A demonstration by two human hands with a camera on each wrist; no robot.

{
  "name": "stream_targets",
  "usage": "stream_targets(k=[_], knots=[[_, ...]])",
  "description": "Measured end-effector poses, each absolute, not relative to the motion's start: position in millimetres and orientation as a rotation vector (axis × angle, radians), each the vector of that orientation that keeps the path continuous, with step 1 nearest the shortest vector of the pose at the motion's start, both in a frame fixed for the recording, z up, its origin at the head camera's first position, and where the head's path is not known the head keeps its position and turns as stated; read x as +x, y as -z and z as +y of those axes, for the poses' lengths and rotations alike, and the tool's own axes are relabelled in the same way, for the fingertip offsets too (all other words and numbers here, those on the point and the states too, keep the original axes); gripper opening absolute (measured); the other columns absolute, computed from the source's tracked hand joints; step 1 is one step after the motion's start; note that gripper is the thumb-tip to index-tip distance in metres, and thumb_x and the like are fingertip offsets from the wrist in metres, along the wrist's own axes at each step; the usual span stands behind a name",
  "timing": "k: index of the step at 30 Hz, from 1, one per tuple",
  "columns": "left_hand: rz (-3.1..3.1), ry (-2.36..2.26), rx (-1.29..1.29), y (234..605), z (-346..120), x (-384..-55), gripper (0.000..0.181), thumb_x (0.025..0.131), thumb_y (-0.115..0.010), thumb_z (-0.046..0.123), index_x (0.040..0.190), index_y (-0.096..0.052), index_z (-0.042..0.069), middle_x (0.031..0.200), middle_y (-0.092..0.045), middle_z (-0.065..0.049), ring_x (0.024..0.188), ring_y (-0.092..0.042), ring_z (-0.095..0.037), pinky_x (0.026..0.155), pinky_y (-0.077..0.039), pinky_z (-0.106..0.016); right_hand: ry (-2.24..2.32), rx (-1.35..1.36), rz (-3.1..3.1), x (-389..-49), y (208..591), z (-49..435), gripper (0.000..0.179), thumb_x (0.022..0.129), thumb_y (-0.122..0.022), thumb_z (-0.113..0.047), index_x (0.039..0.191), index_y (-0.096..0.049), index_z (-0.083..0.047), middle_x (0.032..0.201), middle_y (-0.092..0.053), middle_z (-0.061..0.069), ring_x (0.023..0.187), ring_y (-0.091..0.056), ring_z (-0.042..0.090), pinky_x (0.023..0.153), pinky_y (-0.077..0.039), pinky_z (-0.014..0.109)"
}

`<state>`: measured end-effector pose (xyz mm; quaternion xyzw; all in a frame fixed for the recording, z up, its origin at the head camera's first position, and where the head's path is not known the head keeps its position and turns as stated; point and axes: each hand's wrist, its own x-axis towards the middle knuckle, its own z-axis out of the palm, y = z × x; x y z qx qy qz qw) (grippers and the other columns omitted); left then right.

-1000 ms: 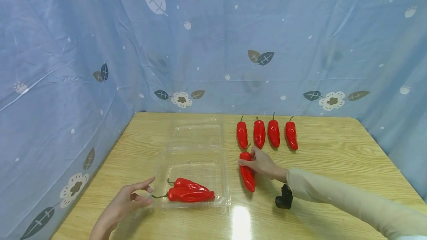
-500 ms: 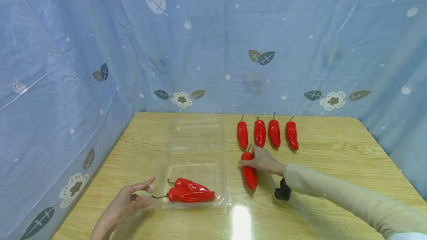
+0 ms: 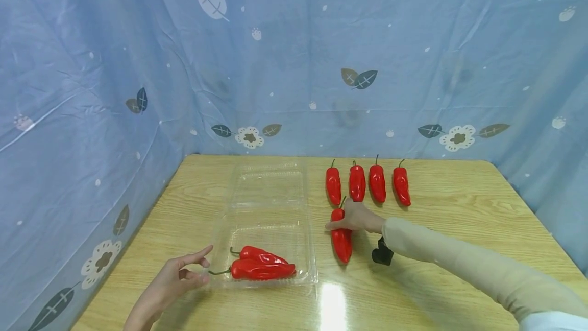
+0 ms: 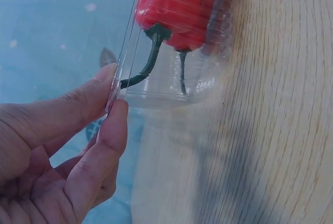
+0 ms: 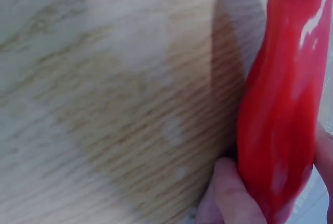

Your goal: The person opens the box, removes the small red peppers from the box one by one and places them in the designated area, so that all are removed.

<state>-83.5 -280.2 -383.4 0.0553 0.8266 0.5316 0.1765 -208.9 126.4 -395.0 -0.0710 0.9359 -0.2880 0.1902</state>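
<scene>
My right hand (image 3: 358, 217) grips a red pepper (image 3: 342, 244) near its stem end, to the right of a clear plastic clamshell box (image 3: 313, 264). In the right wrist view that pepper (image 5: 281, 104) lies between thumb and fingers, its shadow falling on the wood. My left hand (image 3: 176, 277) is at the box's front left corner. Seen from the left wrist, thumb and forefinger pinch the box's thin rim (image 4: 115, 86). Inside the box's front half two red peppers (image 3: 262, 268) lie side by side, their green stems pointing left, one stem reaching the rim.
Several red peppers stand in a row at the back right, among them the leftmost pepper (image 3: 333, 186) and the rightmost pepper (image 3: 401, 187). The box's lid (image 3: 271, 188) lies opened toward the back. A blue patterned curtain (image 3: 294, 65) surrounds the wooden table (image 3: 459, 208).
My right hand keeps its grip on the pepper, and its wrist and forearm have shifted slightly left. The left hand and the box stay where they were.
</scene>
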Motion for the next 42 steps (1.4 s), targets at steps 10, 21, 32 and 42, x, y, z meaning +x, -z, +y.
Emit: stream_targets(k=[10, 21, 32, 42], knots=[[2.337, -1.497, 0.142, 382.6, -279.6, -82.8, 0.069, 0.088, -0.069, 0.012, 0.144, -0.034, -0.004, 0.112, -0.049, -0.015, 0.078, -0.059, -0.016, 0.072, -0.05, -0.026, 0.698, -0.173, 2.602, -210.0, 389.1, 123.2, 0.072, 0.077, -0.078, -0.044, 0.109, -0.042, 0.011, 0.071, -0.046, 0.006, 0.061, -0.044, 0.014, 0.056, -0.033, 0.024], [2.34, -1.504, 0.158, 383.8, -280.3, -83.2, 0.068, 0.088, -0.069, 0.012, 0.144, -0.035, -0.004, 0.11, -0.049, -0.013, 0.074, -0.058, -0.014, 0.073, -0.05, -0.025, 0.641, -0.155, 2.586, -215.1, 388.8, 121.8, 0.073, 0.078, -0.076, -0.046, 0.11, -0.043, 0.01, 0.073, -0.049, 0.007, 0.061, -0.05, 0.015, 0.058, -0.04, 0.024], [2.348, -1.509, 0.184, 384.2, -279.6, -82.9, 0.067, 0.089, -0.068, 0.013, 0.144, -0.034, -0.005, 0.11, -0.049, -0.014, 0.075, -0.059, -0.014, 0.073, -0.049, -0.024, 0.579, -0.18, 2.529, -213.9, 364.9, 137.7, 0.069, 0.081, -0.073, -0.046, 0.111, -0.045, 0.01, 0.068, -0.046, 0.005, 0.056, -0.047, 0.013, 0.057, -0.045, 0.023], [2.355, -1.531, 0.21, 384.9, -280.8, -81.5, 0.067, 0.088, -0.068, 0.011, 0.143, -0.034, -0.006, 0.112, -0.048, -0.018, 0.073, -0.057, -0.013, 0.071, -0.05, -0.025, 0.993, -0.925, 2.663, -210.4, 349.5, 150.4, 0.029, 0.082, -0.075, -0.005, 0.099, -0.054, 0.003, 0.09, -0.066, 0.011, 0.083, -0.065, 0.024, 0.075, -0.055, 0.033]])
